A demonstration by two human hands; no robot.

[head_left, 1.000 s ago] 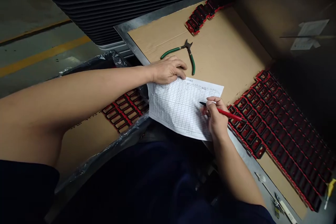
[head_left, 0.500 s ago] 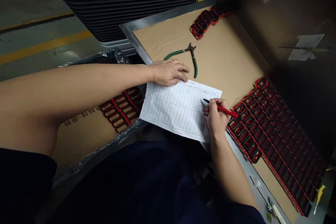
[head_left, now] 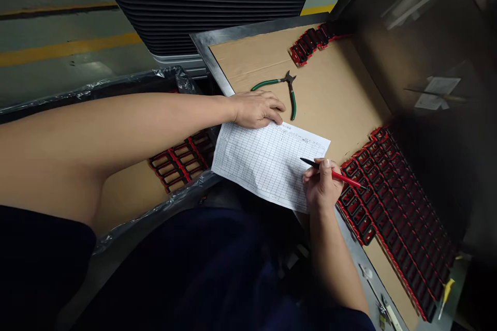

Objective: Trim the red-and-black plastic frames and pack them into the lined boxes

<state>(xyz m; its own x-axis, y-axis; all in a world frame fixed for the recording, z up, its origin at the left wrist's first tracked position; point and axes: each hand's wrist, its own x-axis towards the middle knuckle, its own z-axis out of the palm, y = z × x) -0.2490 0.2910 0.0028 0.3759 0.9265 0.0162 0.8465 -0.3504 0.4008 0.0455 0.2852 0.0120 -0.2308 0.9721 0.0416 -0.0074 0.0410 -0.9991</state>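
Note:
A printed sheet of paper [head_left: 260,165] with a grid form lies at the table's near edge, partly overhanging it. My left hand [head_left: 258,109] rests flat on the sheet's upper left edge, fingers stretched out. Over the sheet's right side, my right hand [head_left: 324,186] grips a red pen [head_left: 341,178] with a black front end. The pen's dark tip points left above the grid; I cannot tell if it touches. Just beyond my left hand lie green-handled cutting pliers [head_left: 293,98], jaws pointing away and handles spread.
Rows of red-and-black frames [head_left: 396,217] cover the table's right side, and more red-and-black parts [head_left: 310,44] lie at the far edge. Cardboard [head_left: 334,83] covers the metal table. A plastic-lined box [head_left: 132,186] with similar frames stands at left. Small tools [head_left: 390,313] lie at lower right.
The view has shifted slightly. My right hand has moved a little down the sheet, and the pen has tilted away from where its tip was. My left hand stays on the paper.

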